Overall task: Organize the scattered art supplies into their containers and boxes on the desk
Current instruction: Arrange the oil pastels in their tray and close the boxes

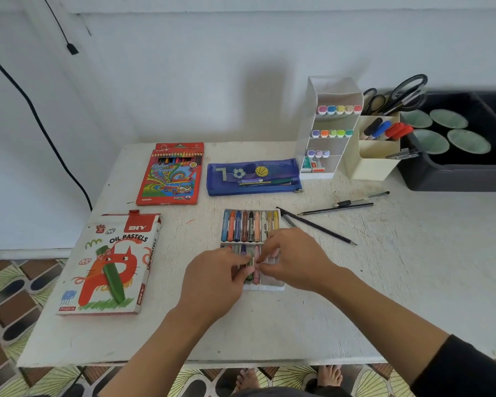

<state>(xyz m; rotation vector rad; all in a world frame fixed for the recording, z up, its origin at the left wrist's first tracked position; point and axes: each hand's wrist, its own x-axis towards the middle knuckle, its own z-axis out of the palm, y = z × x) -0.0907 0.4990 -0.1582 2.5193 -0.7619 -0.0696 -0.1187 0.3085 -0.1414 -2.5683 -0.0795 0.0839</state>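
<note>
On the worktop [269, 325] sits one pastel tray [265, 287] with two rows, its sticks lying lengthwise, tips toward the wall. The left hand [212, 279] and right hand [295, 259], fingers curled, both pinch a pink pastel [257, 275] in the near row.

Left hand [215, 277]: back up, bare forearm entering from 7 o'clock, fingers curled toward 1 o'clock. Right hand [295, 259]: forearm from 4 o'clock, black sleeve [470, 368] at elbow, fingers curled toward 9 o'clock. Fingertips of both meet just below centre, apparently pinching one pastel [257, 276]; grip blurred. Bare feet [248, 378] at 6 o'clock edge.
</note>
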